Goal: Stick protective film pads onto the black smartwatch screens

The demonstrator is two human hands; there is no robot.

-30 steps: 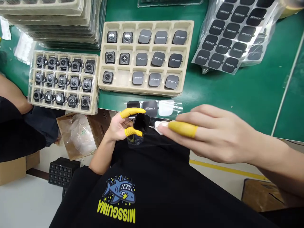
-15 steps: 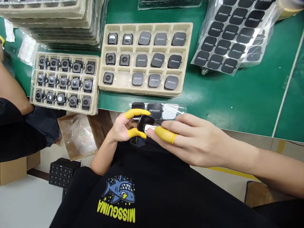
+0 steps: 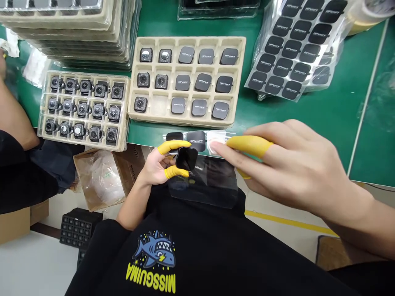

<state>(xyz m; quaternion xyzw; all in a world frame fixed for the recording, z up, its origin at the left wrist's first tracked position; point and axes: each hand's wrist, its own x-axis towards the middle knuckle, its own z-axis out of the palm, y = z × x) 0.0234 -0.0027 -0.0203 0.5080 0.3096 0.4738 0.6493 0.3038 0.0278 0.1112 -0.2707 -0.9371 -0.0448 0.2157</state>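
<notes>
My left hand (image 3: pixel 157 164), with yellow finger cots on thumb and forefinger, pinches a black smartwatch body (image 3: pixel 187 158) by its edges, screen up, just off the table's front edge. My right hand (image 3: pixel 290 168), also with yellow cots, holds a small white wipe (image 3: pixel 213 147) between thumb and fingers, just right of the watch and apart from it. A clear strip of black screen stickers (image 3: pixel 193 139) lies on the green table beyond the watch. A clear film sheet (image 3: pixel 212 181) lies on my lap below the watch.
A pulp tray (image 3: pixel 187 119) holds watch bodies and stickered watches, with one empty cell. Another tray (image 3: pixel 83 107) of watch bodies sits at left, stacked trays (image 3: pixel 70 28) behind it, sticker sheets (image 3: pixel 293 49) at right. A person's arm (image 3: pixel 14 119) is at far left.
My right hand pressed the wipe onto the watch screen half a second ago, then drew back to the right and up. My left hand keeps the watch in place.
</notes>
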